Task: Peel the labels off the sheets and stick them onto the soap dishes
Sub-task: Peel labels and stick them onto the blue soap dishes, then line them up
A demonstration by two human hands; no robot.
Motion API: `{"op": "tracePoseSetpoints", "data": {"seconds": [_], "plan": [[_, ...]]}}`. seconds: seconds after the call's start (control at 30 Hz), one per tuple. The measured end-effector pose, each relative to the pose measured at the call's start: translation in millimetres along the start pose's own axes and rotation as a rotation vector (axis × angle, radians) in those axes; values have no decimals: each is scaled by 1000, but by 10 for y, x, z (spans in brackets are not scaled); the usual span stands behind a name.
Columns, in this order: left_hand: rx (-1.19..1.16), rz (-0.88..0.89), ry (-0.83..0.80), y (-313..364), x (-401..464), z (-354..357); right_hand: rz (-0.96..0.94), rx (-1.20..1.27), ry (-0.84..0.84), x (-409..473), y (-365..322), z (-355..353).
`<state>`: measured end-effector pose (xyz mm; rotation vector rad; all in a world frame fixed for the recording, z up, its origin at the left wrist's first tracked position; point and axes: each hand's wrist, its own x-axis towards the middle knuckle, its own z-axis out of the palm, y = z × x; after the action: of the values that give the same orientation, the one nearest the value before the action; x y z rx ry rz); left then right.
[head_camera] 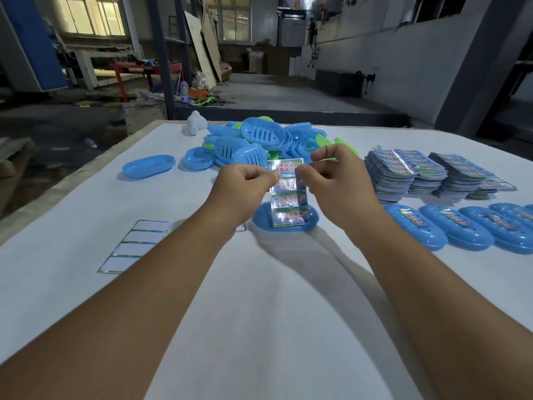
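Two hands pinching shiny label sheet (288,192) (red print), four labels

Daylight is coming through the paned windows (89,15) at the upper left of the frame. A grey concrete floor (274,90) is stretching back through the middle. Wooden boards (206,50) are leaning upright at top centre, and a grey wall (403,53) is running along the upper right.

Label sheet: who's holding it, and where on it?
Both hands pinch the label sheet near its top edge: left hand at the upper left, right hand at the upper right.
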<state>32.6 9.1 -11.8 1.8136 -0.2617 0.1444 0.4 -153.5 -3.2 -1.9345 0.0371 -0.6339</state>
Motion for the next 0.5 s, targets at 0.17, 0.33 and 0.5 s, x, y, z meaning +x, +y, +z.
{"op": "tracePoseSetpoints", "data": {"seconds": [0.17, 0.33, 0.5], "plan": [[61, -33, 90, 27, 26, -18, 46, 134, -23, 14, 17, -19], [50, -5, 91, 46, 20, -44, 69, 136, -39, 11, 25, -23], [-5, 61, -17, 45, -1, -52, 44, 81, -152, 0, -5, -57]]}}
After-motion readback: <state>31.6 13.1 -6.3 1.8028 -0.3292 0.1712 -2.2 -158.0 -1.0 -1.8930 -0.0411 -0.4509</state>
